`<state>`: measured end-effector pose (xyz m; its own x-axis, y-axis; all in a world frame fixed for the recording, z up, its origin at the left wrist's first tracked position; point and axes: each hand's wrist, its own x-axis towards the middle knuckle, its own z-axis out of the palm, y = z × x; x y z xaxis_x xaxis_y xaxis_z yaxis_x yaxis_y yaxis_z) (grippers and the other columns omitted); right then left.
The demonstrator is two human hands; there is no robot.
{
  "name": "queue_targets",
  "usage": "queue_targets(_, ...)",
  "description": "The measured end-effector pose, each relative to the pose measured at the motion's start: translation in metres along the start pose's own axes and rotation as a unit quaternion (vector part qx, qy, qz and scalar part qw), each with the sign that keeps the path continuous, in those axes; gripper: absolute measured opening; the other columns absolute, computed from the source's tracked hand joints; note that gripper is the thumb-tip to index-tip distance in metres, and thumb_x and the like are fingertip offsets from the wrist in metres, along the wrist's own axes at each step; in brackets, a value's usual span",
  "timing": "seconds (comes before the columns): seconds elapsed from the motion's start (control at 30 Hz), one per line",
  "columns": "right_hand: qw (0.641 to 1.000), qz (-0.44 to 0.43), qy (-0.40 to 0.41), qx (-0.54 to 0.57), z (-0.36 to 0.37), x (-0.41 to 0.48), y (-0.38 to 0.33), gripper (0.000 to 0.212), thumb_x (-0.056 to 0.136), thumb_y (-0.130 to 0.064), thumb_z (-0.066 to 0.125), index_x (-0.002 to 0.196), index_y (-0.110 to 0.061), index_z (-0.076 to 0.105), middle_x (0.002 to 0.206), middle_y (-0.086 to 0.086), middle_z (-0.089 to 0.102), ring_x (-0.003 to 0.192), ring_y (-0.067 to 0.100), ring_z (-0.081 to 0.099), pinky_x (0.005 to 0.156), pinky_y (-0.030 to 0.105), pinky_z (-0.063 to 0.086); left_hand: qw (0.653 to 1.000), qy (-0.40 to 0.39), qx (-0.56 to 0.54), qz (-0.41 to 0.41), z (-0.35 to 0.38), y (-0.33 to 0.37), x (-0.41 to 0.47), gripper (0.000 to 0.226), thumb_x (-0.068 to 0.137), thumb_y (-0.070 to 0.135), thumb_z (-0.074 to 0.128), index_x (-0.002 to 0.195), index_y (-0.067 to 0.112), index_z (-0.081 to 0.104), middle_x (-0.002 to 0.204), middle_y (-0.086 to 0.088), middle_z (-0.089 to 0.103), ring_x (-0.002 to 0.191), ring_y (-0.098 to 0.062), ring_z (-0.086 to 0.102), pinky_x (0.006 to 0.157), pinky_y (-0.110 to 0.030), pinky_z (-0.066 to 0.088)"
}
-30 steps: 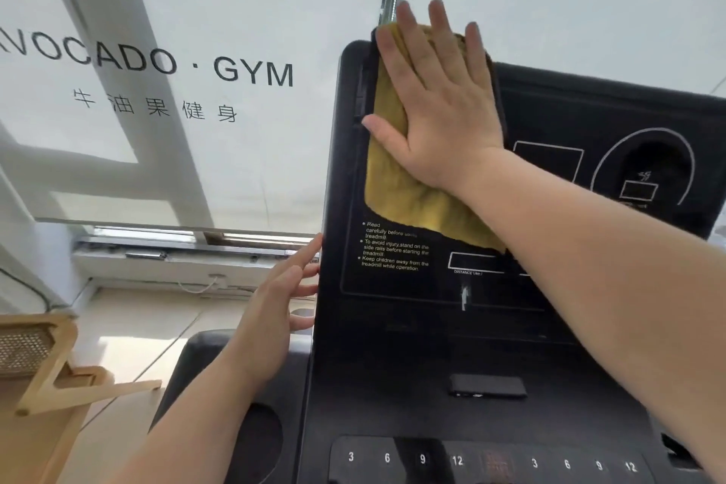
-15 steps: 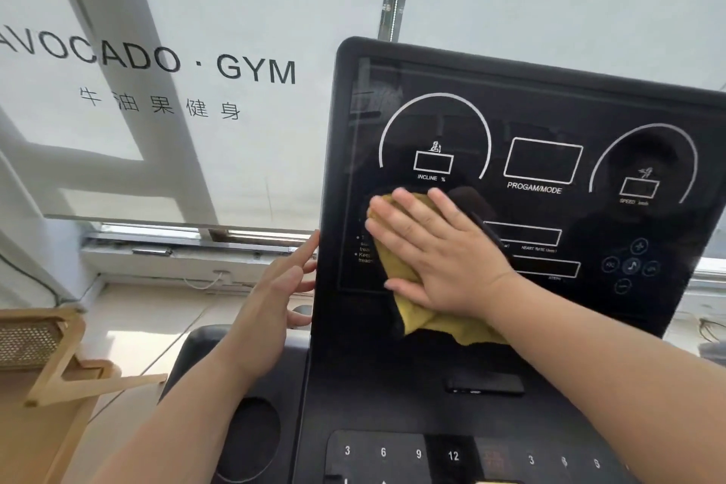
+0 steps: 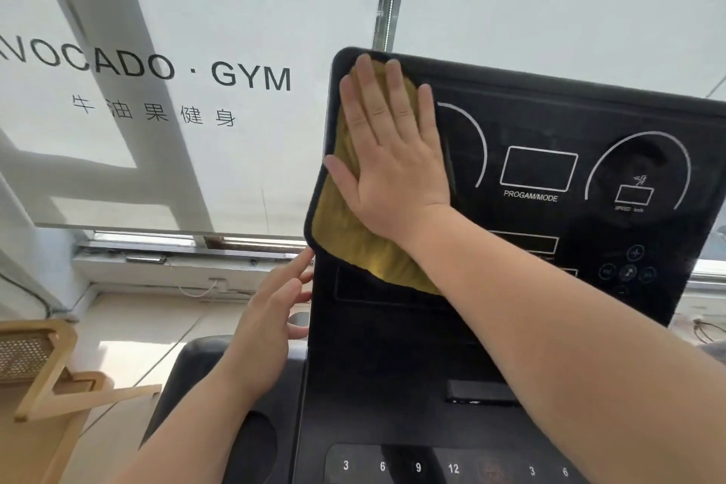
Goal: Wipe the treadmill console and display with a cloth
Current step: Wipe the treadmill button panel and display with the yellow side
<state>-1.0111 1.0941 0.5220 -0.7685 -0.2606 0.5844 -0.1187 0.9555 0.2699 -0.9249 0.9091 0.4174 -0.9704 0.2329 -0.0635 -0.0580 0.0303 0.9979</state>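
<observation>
Cloth (image 3: 353, 240), R hand (image 3: 396, 173) up: display (image 3: 550, 118) top-left

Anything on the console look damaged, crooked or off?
No damage or spills visible. One oddity: the white label under the centre box on the black treadmill console reads PROGAM/MODE, a misspelling. The mustard-yellow cloth under the right hand reaches the console's left edge.

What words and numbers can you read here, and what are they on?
"VOCADO · GYM", first letter cut off, on the window blind.
"牛油果健身", below it on the blind.
"PROGAM/MODE", on the treadmill display.
"SPEED", also there; unit blurred.
"3 6 9 12" and "3 6", on the console button strip.
Round button symbols, lower right: too blurred to read.
</observation>
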Motion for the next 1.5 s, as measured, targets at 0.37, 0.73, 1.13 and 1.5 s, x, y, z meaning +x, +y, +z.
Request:
queue_targets(0.37, 0.999, 0.039, 0.024, -0.005, 0.017, -0.065, 0.061, 0.082, 0.104, -0.061, 0.032, 0.165, -0.015, 0.006, 0.173, 0.007, 0.001, 0.160, 0.029, 0.001, 0.129, 0.053, 0.000, 0.997, 0.054, 0.046, 0.029, 0.013, 0.000, -0.003, 0.054, 0.084, 0.055, 0.031, 0.135, 0.065, 0.048, 0.131, 0.014, 0.062, 0.115, -0.004, 0.061, 0.071, -0.024, 0.052)
queue_targets(0.73, 1.000, 0.025, 0.016, -0.004, 0.001, 0.000, 0.002, 0.077, 0.106, -0.059, 0.024, 0.166, -0.016, 0.004, 0.174, 0.007, 0.001, 0.160, 0.034, -0.003, 0.128, 0.057, -0.003, 0.999, 0.032, -0.015, -0.024, 0.014, 0.011, -0.006, 0.054, 0.082, 0.057, 0.037, 0.134, 0.061, 0.051, 0.132, 0.017, 0.063, 0.121, -0.005, 0.059, 0.079, -0.033, 0.050)
queue_targets(1.13, 0.986, 0.160, 0.040, 0.028, 0.014, -0.082, 0.090, 0.078, 0.105, -0.059, 0.031, 0.166, -0.017, 0.007, 0.174, 0.007, 0.005, 0.160, 0.034, 0.001, 0.128, 0.056, 0.000, 0.999, 0.041, -0.022, -0.020, 0.015, 0.009, -0.001, 0.056, 0.085, 0.046, 0.030, 0.134, 0.056, 0.055, 0.108, 0.023, 0.071, 0.102, 0.003, 0.064, 0.074, -0.035, 0.050)
queue_targets(1.5, 0.995, 0.096, -0.008, 0.040, 0.038, -0.104, -0.021, 0.085, 0.101, -0.064, 0.035, 0.165, -0.018, 0.001, 0.172, 0.003, -0.006, 0.158, 0.032, -0.011, 0.127, 0.059, -0.006, 0.998, 0.049, -0.039, -0.009, 0.015, -0.006, 0.000, 0.060, 0.076, 0.065, 0.034, 0.134, 0.063, 0.051, 0.142, 0.005, 0.054, 0.125, -0.014, 0.055, 0.085, -0.042, 0.052)
